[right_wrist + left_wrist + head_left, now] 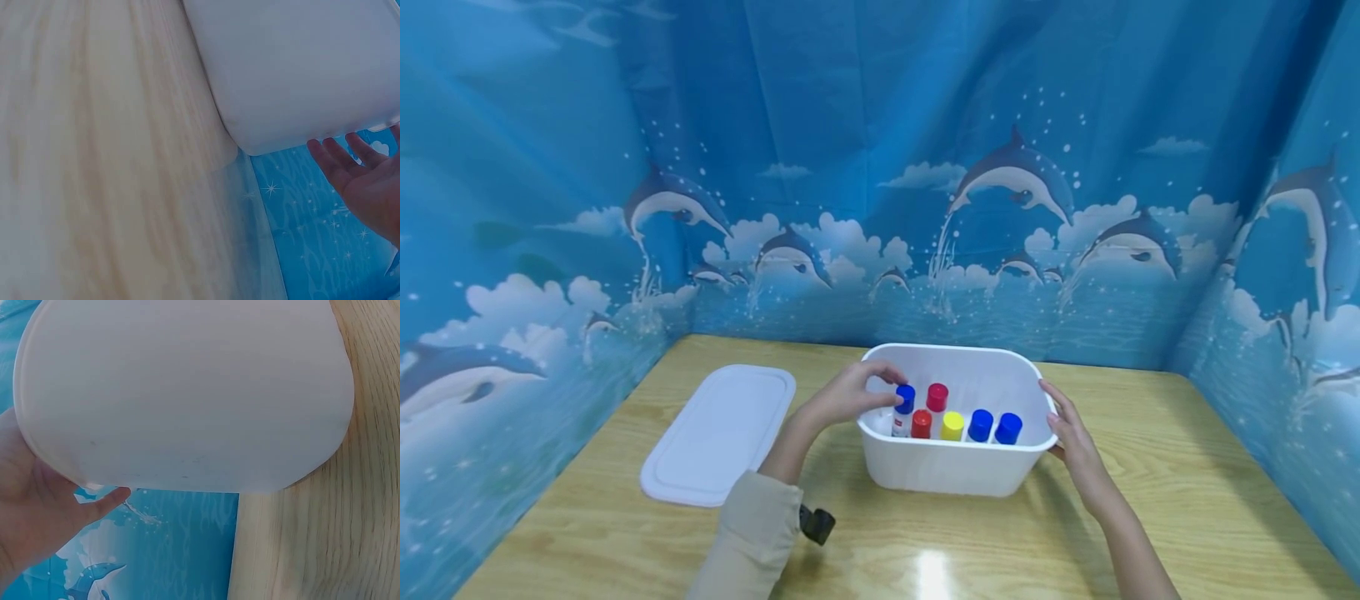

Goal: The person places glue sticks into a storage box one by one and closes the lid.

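A white plastic bin [943,468] stands on the table with several small capped bottles inside. My left hand [852,392] reaches over the bin's left end, and its thumb and fingers pinch the blue cap of a clear bottle [904,400]. Beside that bottle are two red caps [921,423], a yellow cap [952,426] and two more blue caps [981,425]. At the bin's right end my right hand [1075,446] grips the rim. The right wrist view shows the right fingertips [340,153] against the bin's outer wall; the bottles' lower parts are hidden.
A flat white lid [718,433] lies on the wooden table [1000,542] left of the bin. A dark object [817,525] sits at the left cuff. Blue curtains [850,167] with dolphins hang behind the table and along its sides.
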A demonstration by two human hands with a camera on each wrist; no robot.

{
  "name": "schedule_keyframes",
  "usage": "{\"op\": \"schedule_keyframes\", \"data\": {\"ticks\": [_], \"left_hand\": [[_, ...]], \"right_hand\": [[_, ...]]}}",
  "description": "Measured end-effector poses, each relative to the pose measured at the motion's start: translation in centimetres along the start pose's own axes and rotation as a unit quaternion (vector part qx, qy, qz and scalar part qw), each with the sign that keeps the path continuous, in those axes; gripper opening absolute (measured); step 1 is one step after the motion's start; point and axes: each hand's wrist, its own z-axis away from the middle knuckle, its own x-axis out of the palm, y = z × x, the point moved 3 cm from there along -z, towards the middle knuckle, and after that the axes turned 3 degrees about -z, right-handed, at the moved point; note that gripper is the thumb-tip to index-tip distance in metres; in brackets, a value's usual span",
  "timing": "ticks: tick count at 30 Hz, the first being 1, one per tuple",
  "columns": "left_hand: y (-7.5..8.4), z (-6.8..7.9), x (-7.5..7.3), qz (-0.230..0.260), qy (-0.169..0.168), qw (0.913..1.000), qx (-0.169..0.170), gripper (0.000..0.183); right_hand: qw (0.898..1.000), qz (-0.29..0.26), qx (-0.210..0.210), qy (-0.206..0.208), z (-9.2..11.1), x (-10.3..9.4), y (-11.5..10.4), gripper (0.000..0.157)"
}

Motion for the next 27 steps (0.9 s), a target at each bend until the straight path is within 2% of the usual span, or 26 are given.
{"op": "schedule_keyframes", "data": {"ticks": [6, 10, 14, 18, 22, 27], "left_hand": [[0.6, 0.6, -1.1, -0.009, 0.018, 0.9997, 0.012, 0.027], [0.9, 1.7, -2.8, -0.008, 0.056, 0.9983, 0.017, 0.029], [0.4, 3.3, -5.0, -0.004, 0.105, 0.9944, 0.01, 0.03], [-0.9, 5.4, -7.2, 0.007, 0.139, 0.9902, -0.004, 0.039], [-3.0, 8.0, -9.1, 0.003, 0.17, 0.9851, -0.029, 0.05], [-5.9, 11.5, -10.9, -0.007, 0.224, 0.9742, -0.029, 0.044]], "right_hand": [[1.0, -0.002, -0.004, 0.001, 0.0, -0.1, 0.0, 0.049], [1.0, -0.004, -0.004, 0.0, -0.1, -0.1, 0.0, 0.05], [1.0, -0.004, -0.002, 0.0, -0.1, 0.0, 0.1, 0.05], [1.0, -0.003, 0.001, 0.001, -0.2, 0.0, 0.1, 0.05], [1.0, 0.0, 0.004, 0.001, -0.1, 0.0, 0.1, 0.051], [1.0, 0.001, 0.003, 0.0, -0.1, 0.0, 0.1, 0.051]]}}
